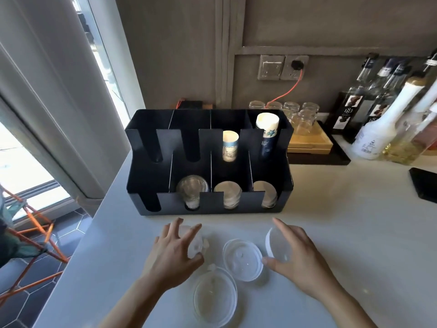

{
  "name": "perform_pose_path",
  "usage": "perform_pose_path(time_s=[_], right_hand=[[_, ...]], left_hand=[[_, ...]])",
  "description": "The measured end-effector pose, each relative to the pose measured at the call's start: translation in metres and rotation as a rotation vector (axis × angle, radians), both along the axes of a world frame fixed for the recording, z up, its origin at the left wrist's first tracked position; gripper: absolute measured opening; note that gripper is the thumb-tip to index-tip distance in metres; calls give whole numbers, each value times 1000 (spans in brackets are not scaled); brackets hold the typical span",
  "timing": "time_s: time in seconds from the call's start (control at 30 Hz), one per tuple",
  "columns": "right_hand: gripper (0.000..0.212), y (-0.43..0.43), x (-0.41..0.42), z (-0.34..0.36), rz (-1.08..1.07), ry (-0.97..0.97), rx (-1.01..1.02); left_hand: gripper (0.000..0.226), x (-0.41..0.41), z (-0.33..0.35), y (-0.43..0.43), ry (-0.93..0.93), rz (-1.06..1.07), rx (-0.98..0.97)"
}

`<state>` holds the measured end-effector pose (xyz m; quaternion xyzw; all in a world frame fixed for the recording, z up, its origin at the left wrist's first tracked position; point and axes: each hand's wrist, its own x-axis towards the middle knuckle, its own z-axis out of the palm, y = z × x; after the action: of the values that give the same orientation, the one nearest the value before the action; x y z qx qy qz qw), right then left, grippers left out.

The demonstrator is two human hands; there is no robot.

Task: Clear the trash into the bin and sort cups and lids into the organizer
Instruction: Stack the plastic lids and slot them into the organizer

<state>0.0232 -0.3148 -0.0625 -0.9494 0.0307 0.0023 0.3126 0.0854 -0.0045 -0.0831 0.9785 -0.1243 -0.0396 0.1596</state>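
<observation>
White counter (331, 233), black organizer (208, 162) at twelve o'clock, slotted front and back. Left hand (175, 254) at nine o'clock of the lid cluster, fingers curled round a clear lid (196, 243) held up on edge; grip closed on it. Flat on the counter: large clear lid (215, 297) at six o'clock, smaller lid (242, 259) at centre, between the hands. Right hand (300, 259) at three o'clock, thumb and fingers pinching a clear lid (275, 243) tilted on edge. Organizer front row: lid stacks in the second, third, fourth slots. Back row: paper cups (230, 145) in third, taller cup stack (267, 136) in fourth. Bottles (387, 124) at two o'clock.
</observation>
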Motion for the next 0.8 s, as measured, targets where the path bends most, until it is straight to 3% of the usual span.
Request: perform_pose_path(time_s=[0.1, 0.2, 0.3, 0.43, 0.5, 0.67, 0.8], right_hand=[[91, 14, 2, 5, 24, 5, 138], [87, 28, 4, 13, 31, 35, 358], [89, 38, 4, 24, 32, 83, 638], [98, 50, 4, 39, 30, 111, 929], [101, 56, 7, 46, 64, 124, 1079], [88, 74, 18, 60, 71, 17, 1278], [97, 99, 25, 67, -168, -144, 1187]], left_hand=[[96, 1, -4, 5, 25, -26, 65], [89, 5, -3, 12, 13, -29, 53], [80, 6, 11, 13, 108, 98, -296], [61, -1, 39, 5, 478, 234, -1159], [61, -7, 45, -3, 659, 226, -1421], [71, -23, 41, -27, 834, 188, -1650], [81, -31, 45, -43, 716, 173, -1687]])
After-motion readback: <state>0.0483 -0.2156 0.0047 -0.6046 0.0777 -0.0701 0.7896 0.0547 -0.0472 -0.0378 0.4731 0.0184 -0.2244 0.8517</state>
